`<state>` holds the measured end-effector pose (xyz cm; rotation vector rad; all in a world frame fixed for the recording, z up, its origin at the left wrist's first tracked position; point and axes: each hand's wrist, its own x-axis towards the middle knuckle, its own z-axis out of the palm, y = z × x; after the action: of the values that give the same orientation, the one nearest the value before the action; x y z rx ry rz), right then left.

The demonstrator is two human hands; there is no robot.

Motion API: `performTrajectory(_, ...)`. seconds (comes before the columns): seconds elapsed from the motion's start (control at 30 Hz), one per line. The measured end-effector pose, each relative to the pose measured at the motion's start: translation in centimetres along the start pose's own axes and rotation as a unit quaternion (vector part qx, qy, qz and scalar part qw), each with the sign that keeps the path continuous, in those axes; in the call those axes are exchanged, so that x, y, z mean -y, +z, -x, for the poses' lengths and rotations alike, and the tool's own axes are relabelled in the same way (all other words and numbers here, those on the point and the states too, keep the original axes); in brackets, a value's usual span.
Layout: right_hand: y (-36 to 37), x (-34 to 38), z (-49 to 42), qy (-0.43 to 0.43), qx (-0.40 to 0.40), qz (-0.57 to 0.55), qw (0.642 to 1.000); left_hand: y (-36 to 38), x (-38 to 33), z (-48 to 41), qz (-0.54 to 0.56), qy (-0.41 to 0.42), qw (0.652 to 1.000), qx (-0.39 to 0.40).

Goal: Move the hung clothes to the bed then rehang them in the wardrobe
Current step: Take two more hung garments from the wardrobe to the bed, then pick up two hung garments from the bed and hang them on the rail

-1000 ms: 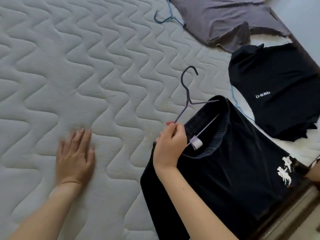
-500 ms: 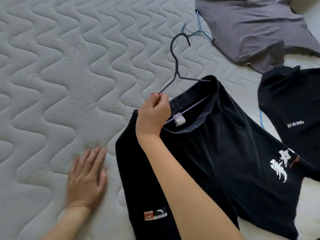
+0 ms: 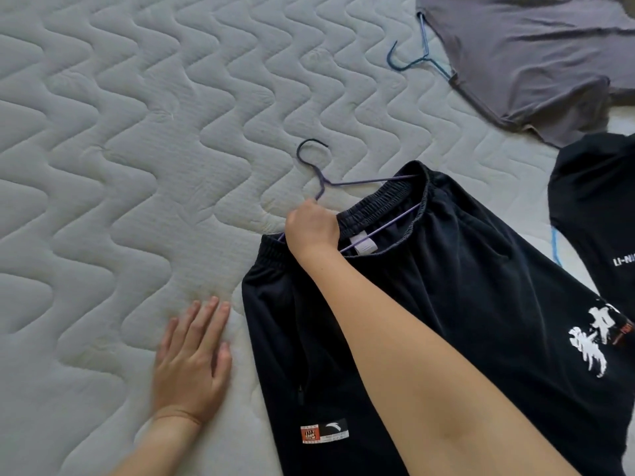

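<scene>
Black shorts (image 3: 446,304) with a white print lie flat on the quilted mattress (image 3: 137,166), still on a purple wire hanger (image 3: 321,180) threaded through the waistband. My right hand (image 3: 311,230) is closed on the hanger's left shoulder at the waistband. My left hand (image 3: 192,362) rests flat on the mattress, fingers spread, just left of the shorts. A grey shirt (image 3: 532,60) on a blue hanger (image 3: 417,60) lies at the top right. A black shirt (image 3: 598,218) lies at the right edge.
The mattress stretches bare to the left and top of the shorts. A strip of light blue hanger (image 3: 556,247) shows between the shorts and the black shirt.
My right hand has lowered the hanger and shorts onto the mattress, the hook now lying flat. The view has shifted, and my left hand sits closer to the shorts.
</scene>
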<state>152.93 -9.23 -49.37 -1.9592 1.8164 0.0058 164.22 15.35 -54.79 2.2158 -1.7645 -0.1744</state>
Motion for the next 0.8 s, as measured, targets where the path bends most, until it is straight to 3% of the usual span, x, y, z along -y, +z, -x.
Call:
performTrajectory(0.07, -1.3, -0.6, 0.1, -0.012, 0.047, -0.002, 0.999, -0.4, -0.4, -0.3, 0.005, -0.009, 1.000, 0.021)
performTrajectory(0.13, -3.4, -1.4, 0.9, 0.009, 0.090, -0.127, 0.988, -1.2, -0.7, -0.4, 0.021, -0.024, 0.998, 0.059)
performTrajectory(0.2, -5.7, -1.9, 3.4, 0.024, 0.059, -0.255, 0.965, -2.6, -0.4, -0.8, 0.038, -0.033, 0.992, 0.114)
performTrajectory(0.3, -10.3, -2.7, 10.5, 0.054, -0.025, -0.442, 0.895, -5.8, -0.7, -2.9, 0.083, -0.085, 0.965, 0.233)
performTrajectory(0.4, -16.6, -4.9, 20.7, 0.072, -0.053, -0.564, 0.821, -13.1, -5.2, -3.8, 0.222, -0.191, 0.923, 0.251)
performTrajectory(0.5, -22.6, -7.7, 31.3, 0.104, -0.093, -0.589, 0.796, -22.7, -10.7, -1.9, 0.335, -0.196, 0.896, 0.213)
performTrajectory(0.6, -27.2, -10.9, 41.1, 0.149, -0.118, -0.587, 0.787, -31.0, -15.6, 2.4, 0.376, -0.168, 0.885, 0.218)
performTrajectory(0.7, -30.1, -13.7, 49.9, 0.184, -0.161, -0.567, 0.787, -35.3, -18.2, 7.2, 0.382, -0.182, 0.878, 0.223)
performTrajectory(0.8, -31.4, -15.2, 57.9, 0.224, -0.219, -0.582, 0.750, -37.1, -18.7, 13.5, 0.375, -0.130, 0.886, 0.241)
